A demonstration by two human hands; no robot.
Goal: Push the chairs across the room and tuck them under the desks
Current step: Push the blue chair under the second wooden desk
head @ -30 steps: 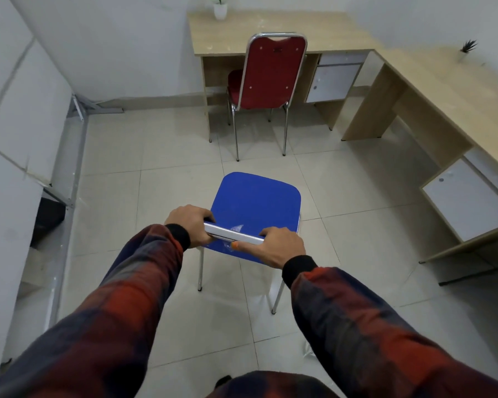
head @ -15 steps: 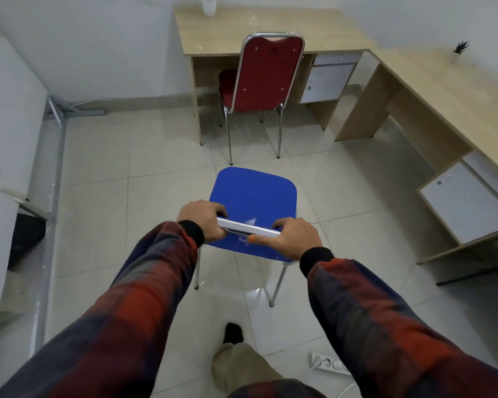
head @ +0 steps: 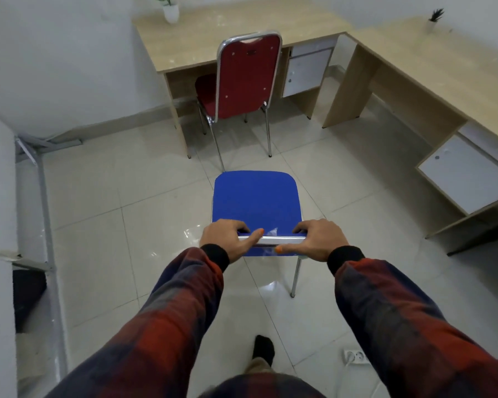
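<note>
1. At far left a grey metal frame [head: 45,196] runs along the floor beside a white wall; if the push drifts that way, a chair leg could catch on it.
2. The left hand [head: 227,239] curls over the chrome top rail of the blue chair [head: 256,199], thumb laid along the rail; the chair stands on the tiled floor [head: 112,225] in mid-room, well short of either counter.
3. Straight ahead the red chair [head: 242,81] sits partly under the far counter [head: 227,33], its back and rear legs just beyond the blue seat's front edge; pushing straight on would probably knock the two chairs together, so the blue one likely needs turning right.
4. The right hand [head: 318,239] grips the same rail, fingers wrapped over it, thumb pointing inward; uneven pressure between the hands could swing the chair off line.
5. The glossy tiles look slick; the legs may skid or chatter, and a socked foot [head: 263,349] could slip.
6. A white power strip [head: 355,356] lies on the floor near that foot; a trip hazard.
7. At right the side counter [head: 429,67] carries a small plant [head: 434,18]; its white cabinet [head: 466,179] narrows the gap, so a leg could strike it.
</note>
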